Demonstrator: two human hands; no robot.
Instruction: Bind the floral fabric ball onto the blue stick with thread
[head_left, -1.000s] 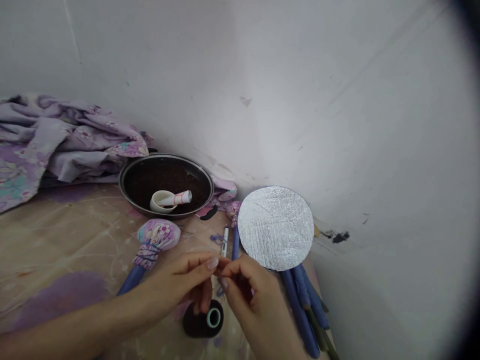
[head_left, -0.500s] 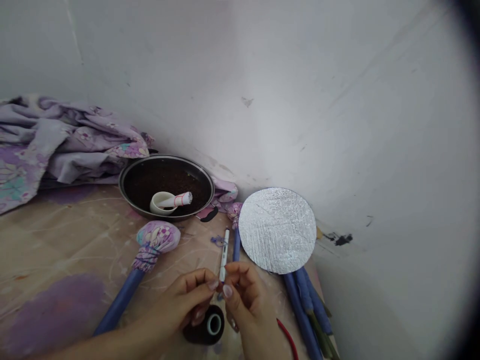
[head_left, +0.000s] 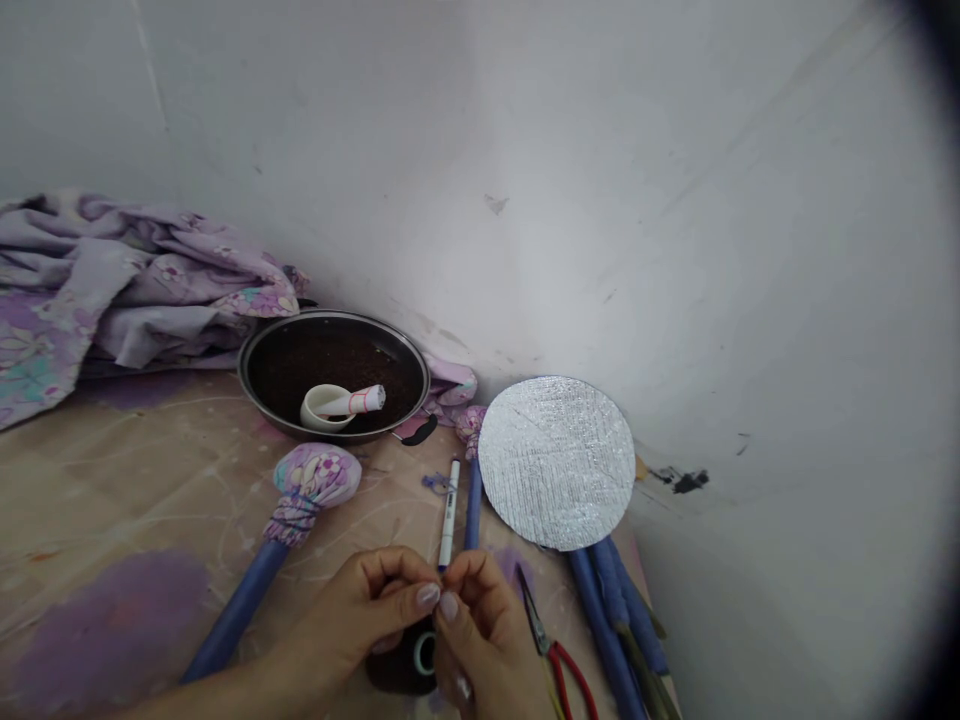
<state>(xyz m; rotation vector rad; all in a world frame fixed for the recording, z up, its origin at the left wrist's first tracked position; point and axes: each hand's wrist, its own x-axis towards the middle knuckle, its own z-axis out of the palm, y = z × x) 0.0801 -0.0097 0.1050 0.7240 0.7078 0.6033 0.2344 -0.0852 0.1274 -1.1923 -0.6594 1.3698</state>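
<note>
My left hand [head_left: 371, 610] and my right hand [head_left: 480, 630] meet at the bottom middle, thumb and forefinger of each pinched together tip to tip on something too thin to make out. Under them lies a black spool [head_left: 409, 660] with a pale core. A white marker pen [head_left: 448, 512] and a blue stick [head_left: 472, 505] lie just beyond the fingertips. Red-handled pliers [head_left: 551, 650] lie to the right of my right hand. A blue stick with a floral cloth-wrapped head [head_left: 315, 478] lies to the left.
A dark pan [head_left: 262, 385] holding a white cup and a rolled paper stands at the back. A round silver foil disc [head_left: 556, 462] covers several blue sticks [head_left: 607, 620] by the white wall. Crumpled purple floral cloth [head_left: 112, 290] lies at the far left.
Both hands have drawn back toward me and lower in view, staying pinched together. The pen and the red-handled pliers have come into sight.
</note>
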